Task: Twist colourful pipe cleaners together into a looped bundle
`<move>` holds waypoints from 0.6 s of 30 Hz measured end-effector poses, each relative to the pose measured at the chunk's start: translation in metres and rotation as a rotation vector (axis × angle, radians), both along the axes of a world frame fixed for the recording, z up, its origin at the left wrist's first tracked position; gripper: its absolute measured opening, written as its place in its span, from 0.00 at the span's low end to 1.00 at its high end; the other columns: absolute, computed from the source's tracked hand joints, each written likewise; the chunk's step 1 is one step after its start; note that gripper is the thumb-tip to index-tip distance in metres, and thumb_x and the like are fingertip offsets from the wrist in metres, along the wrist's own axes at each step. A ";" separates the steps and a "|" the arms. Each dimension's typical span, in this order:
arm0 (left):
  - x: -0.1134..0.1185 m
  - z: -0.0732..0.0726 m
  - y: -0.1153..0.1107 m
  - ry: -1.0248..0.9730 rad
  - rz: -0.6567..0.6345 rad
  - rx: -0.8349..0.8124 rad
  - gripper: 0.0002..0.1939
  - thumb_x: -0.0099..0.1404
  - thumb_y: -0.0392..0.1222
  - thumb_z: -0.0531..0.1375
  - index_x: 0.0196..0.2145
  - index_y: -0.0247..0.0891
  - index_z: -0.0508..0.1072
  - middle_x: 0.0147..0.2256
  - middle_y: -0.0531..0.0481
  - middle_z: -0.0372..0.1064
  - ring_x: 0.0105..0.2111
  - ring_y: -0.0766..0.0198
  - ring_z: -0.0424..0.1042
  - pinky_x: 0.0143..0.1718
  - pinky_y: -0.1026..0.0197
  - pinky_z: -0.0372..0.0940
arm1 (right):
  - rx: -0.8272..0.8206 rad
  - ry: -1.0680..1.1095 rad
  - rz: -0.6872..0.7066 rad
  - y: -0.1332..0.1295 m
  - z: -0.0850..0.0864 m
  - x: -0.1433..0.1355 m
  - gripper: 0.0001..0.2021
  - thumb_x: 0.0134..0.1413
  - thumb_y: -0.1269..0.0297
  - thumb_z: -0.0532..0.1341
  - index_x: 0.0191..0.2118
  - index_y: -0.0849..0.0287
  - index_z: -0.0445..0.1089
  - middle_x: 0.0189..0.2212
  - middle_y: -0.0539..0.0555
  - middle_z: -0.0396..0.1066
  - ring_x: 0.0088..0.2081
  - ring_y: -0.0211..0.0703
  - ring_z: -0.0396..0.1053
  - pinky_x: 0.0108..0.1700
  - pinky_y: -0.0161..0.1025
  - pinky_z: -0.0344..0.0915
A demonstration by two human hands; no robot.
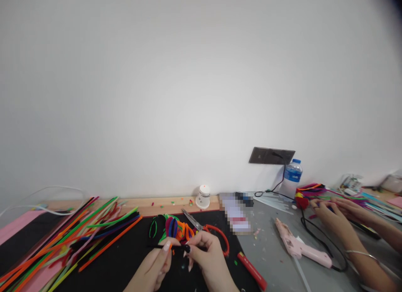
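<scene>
My left hand (158,258) pinches a thin black pipe cleaner (180,246) between thumb and finger, with a small orange piece showing at the fingertips. On the other side, my right hand (207,255) grips the black end, its fingers closed. Both hands are close together above the black mat (125,258). Just beyond them lie bent pipe cleaners (173,228) in green, blue, purple and orange. Scissors with orange handles (225,238) rest behind my right hand, blades partly over the wooden strip's side.
Loose coloured pipe cleaners (103,235) spread at left. A white cup (203,197) stands near the wall. At right are a blurred phone-like object (236,216), a red stick-like object (253,271), a pink glue gun (309,254), a bottle (292,181) and a co-worker's hands (333,216).
</scene>
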State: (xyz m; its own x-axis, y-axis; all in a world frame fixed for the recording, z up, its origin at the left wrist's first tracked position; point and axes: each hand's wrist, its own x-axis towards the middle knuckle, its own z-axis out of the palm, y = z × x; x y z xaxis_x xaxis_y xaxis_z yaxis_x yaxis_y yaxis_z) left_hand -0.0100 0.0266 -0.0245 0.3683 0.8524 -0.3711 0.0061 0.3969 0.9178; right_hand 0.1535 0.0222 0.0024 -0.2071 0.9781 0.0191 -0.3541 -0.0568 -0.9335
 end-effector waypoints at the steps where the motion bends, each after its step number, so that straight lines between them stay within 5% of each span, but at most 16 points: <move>1: 0.001 0.001 -0.001 0.024 0.002 -0.001 0.32 0.48 0.70 0.51 0.36 0.39 0.68 0.10 0.61 0.52 0.08 0.71 0.47 0.10 0.67 0.45 | -0.004 0.000 0.000 -0.001 0.001 -0.001 0.13 0.32 0.63 0.69 0.21 0.65 0.66 0.13 0.50 0.67 0.14 0.33 0.62 0.18 0.31 0.60; 12: 0.011 0.001 -0.014 0.064 0.103 0.154 0.28 0.46 0.71 0.51 0.24 0.41 0.67 0.08 0.62 0.46 0.09 0.72 0.43 0.11 0.67 0.41 | -0.008 0.036 0.066 -0.004 0.000 -0.005 0.14 0.30 0.64 0.70 0.21 0.67 0.67 0.14 0.51 0.69 0.13 0.33 0.63 0.17 0.31 0.62; 18: 0.010 0.006 -0.021 0.057 0.149 0.173 0.25 0.55 0.65 0.50 0.26 0.38 0.67 0.13 0.61 0.54 0.11 0.72 0.54 0.13 0.68 0.49 | -0.045 0.159 0.091 -0.006 0.003 -0.005 0.13 0.29 0.68 0.71 0.24 0.67 0.68 0.17 0.52 0.70 0.15 0.34 0.65 0.19 0.31 0.64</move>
